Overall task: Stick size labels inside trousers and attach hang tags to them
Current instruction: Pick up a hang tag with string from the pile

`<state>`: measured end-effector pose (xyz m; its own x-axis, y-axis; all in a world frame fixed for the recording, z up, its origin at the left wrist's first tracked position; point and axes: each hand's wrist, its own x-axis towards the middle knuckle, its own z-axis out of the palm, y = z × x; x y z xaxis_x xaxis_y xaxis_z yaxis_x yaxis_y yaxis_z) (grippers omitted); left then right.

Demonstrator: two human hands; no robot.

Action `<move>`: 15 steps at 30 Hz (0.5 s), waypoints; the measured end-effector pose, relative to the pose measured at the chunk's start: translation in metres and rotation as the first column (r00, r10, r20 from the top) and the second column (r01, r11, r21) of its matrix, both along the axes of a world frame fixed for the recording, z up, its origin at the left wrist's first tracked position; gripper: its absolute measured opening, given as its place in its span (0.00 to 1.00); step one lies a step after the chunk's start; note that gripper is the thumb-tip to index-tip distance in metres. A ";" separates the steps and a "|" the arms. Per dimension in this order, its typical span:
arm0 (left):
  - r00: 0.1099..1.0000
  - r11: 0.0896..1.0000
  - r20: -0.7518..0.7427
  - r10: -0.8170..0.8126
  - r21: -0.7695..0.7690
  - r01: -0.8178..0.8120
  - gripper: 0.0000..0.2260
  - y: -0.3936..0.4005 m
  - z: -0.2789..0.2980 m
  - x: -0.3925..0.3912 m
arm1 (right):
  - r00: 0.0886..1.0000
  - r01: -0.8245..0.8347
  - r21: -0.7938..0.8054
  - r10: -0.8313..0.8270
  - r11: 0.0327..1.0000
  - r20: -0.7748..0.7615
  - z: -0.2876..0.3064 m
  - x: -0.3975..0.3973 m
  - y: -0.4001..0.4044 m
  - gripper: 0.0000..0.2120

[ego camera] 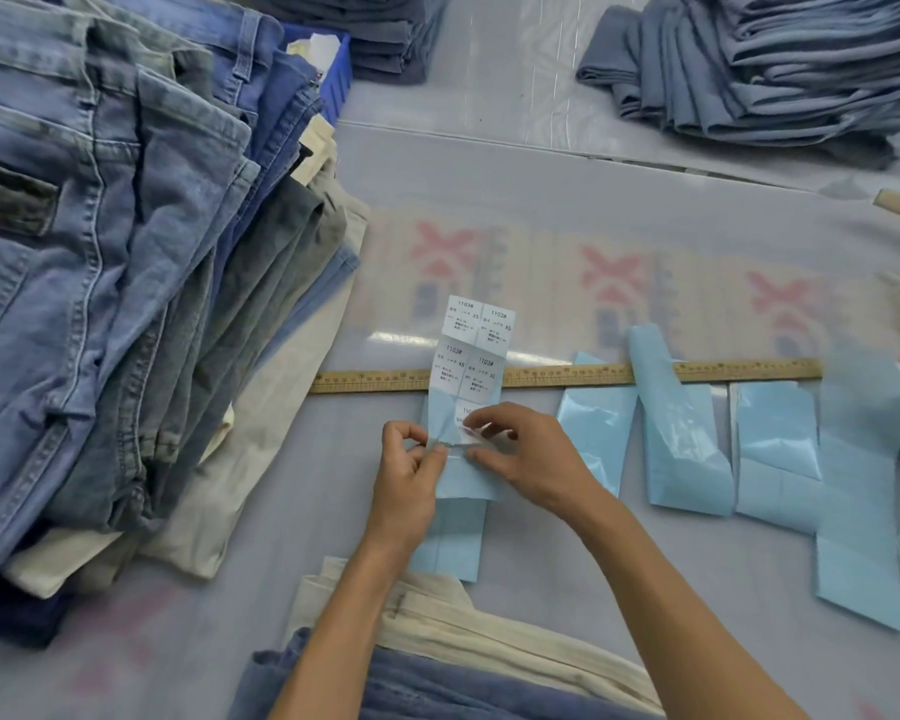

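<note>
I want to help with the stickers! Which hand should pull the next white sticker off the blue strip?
Probably the right hand: its fingertips already pinch the sticker lifting from the label strip. The left hand pinches the strip's blue backing, so it seems better placed to hold it steady.

A broad pale grey worktable under a clear glossy sheet fills the view, faint red-and-blue printed marks showing through. Soft overhead light glints off its surface. A long yellow wooden ruler lies across it.
</note>
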<state>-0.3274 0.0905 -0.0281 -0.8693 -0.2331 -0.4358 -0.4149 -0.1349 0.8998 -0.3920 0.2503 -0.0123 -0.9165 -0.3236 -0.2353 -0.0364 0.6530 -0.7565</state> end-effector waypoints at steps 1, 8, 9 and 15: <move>1.000 1.000 -0.006 -0.019 0.010 0.019 0.09 0.000 0.000 0.000 | 0.998 -0.048 0.053 0.050 0.997 -0.040 0.001 0.000 0.000 0.13; 1.000 0.991 -0.023 -0.004 -0.134 0.001 0.13 0.003 -0.004 -0.003 | 0.952 -0.129 0.132 0.160 0.983 -0.260 0.001 0.011 -0.007 0.05; 1.000 0.986 -0.021 0.008 -0.168 -0.011 0.12 0.002 -0.006 -0.003 | 0.952 -0.129 0.131 0.159 0.983 -0.262 0.001 0.012 -0.007 0.05; 1.000 0.991 -0.022 -0.003 -0.131 0.000 0.13 0.000 -0.006 0.003 | 0.968 -0.118 0.064 0.129 0.991 -0.215 0.002 0.010 -0.005 0.09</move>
